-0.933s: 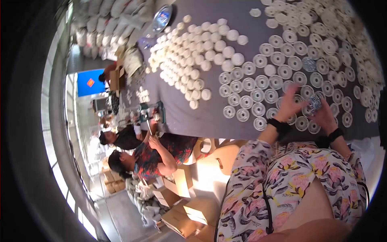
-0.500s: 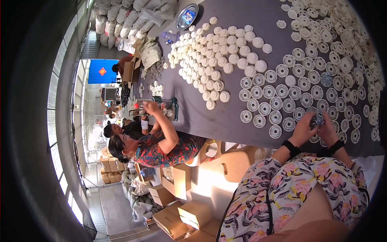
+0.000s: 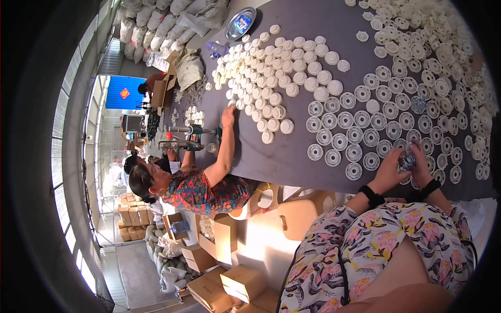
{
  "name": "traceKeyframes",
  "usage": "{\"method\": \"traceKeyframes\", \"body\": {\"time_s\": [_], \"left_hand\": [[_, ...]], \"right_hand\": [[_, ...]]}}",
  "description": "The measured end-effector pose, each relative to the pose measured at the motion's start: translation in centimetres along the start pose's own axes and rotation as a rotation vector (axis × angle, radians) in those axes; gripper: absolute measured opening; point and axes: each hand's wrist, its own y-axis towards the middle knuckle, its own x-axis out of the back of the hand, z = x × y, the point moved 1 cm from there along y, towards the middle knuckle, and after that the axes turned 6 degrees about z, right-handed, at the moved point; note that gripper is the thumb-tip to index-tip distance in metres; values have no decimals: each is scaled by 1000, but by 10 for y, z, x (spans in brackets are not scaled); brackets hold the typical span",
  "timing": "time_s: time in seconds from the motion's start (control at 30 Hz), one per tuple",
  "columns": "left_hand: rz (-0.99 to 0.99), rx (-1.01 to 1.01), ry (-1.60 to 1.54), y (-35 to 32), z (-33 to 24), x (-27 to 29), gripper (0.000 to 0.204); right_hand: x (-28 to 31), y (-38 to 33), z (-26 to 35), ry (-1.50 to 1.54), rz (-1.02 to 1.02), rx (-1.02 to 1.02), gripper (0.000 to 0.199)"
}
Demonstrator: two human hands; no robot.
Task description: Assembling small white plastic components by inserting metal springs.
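Note:
My left hand (image 3: 388, 171) and my right hand (image 3: 420, 166) meet over the near edge of the grey table. Between them they close around a shiny silvery bundle (image 3: 405, 161), whose exact kind I cannot make out. Beneath and beyond them lie rows of round white ring-shaped parts (image 3: 354, 152), several with clear or silvery centres. Among these rings sits a glittering bluish-silver round clump (image 3: 418, 105). One plain white disc (image 3: 372, 106) lies nearby.
White domed caps (image 3: 272, 82) spread across the table's middle; loose white parts (image 3: 438, 41) heap up at the far right. A metal bowl (image 3: 241, 24) stands at the far edge. To the left, a co-worker (image 3: 195, 190) sits by a green hand press (image 3: 209, 131). Cardboard boxes (image 3: 244, 281) stand on the floor.
My hands stay together around the silvery bundle, the fingers shifting slightly. The co-worker's arm has moved from the press toward the white caps. The whole view has shifted slightly.

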Motion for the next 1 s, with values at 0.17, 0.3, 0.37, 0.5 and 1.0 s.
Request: {"method": "traceKeyframes", "body": {"time_s": [0.17, 0.3, 0.37, 0.5, 1.0], "left_hand": [[84, -82, 201, -4, 1, 7, 57], [18, -142, 342, -8, 2, 12, 52], [-2, -7, 319, -6, 5, 8, 45], [49, -48, 576, -4, -1, 12, 45], [70, 303, -162, 21, 5, -2, 33]], "right_hand": [[13, 5, -13, -311, 167, 270, 50], [-20, -10, 2, -370, 47, -7, 46], [-10, 1, -5, -400, 23, 61, 30], [-12, 2, -11, -163, -34, -97, 23], [-23, 8, 9, -200, -261, 89, 19]]}}
